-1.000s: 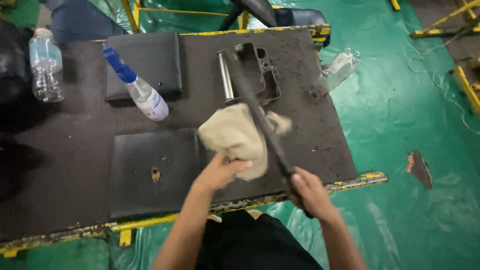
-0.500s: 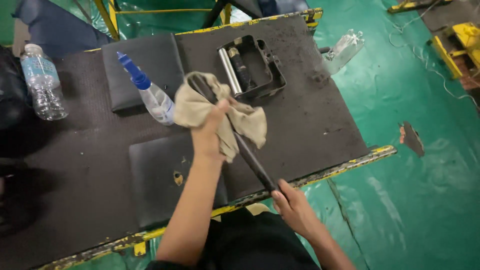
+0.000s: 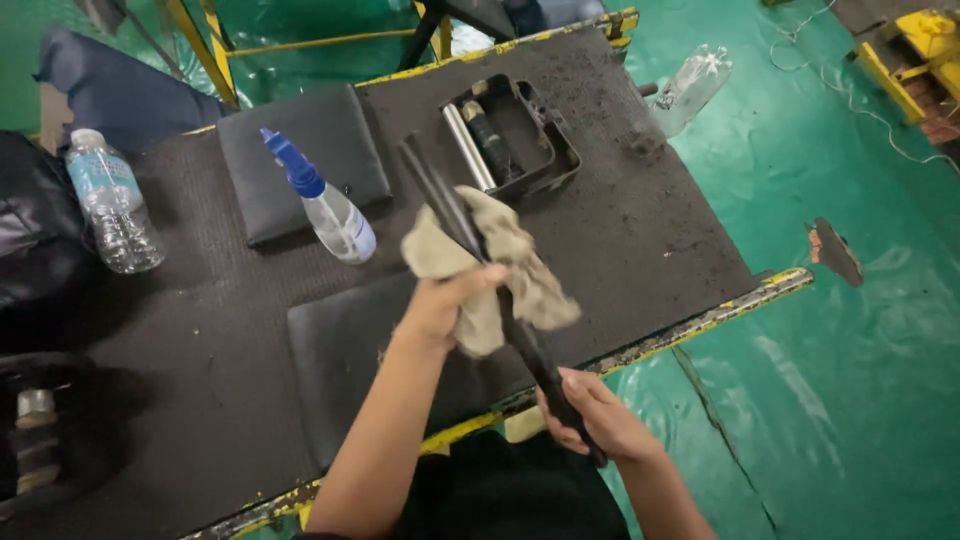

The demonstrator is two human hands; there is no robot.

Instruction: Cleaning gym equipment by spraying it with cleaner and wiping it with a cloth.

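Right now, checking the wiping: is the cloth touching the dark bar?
Touching. The head view shows the left hand pressing the cloth around the dark bar.

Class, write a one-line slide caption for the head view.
Left hand rubs a beige cloth along a dark bar gripped by the right hand.

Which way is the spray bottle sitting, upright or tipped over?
Tipped over: the spray bottle lies on its side on the black table, its blue nozzle resting against a dark pad.

Matt dark rod [image 3: 450, 205], crumpled cloth [image 3: 500, 265]
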